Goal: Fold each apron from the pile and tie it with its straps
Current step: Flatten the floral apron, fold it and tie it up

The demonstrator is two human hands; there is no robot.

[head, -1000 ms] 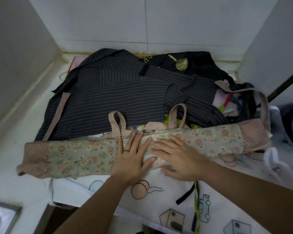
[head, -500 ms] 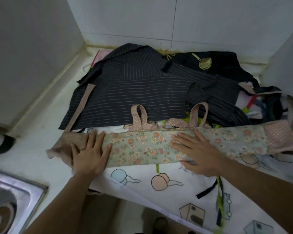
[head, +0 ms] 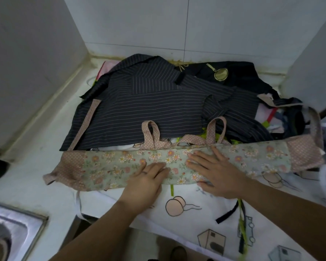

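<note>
The left hand (head: 145, 178) and right hand (head: 215, 170) lie flat, fingers (head: 201, 159) straight, gripping nothing, pressing the floral apron (head: 111, 166) at its middle. The folded band runs left-right under them; its 2 strap loops (head: 151, 132) lie beyond the fingertips.

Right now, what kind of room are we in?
Probably a kitchen corner: a steel sink is set into the white counter, tiled walls rise behind it, and aprons are piled on top.
</note>
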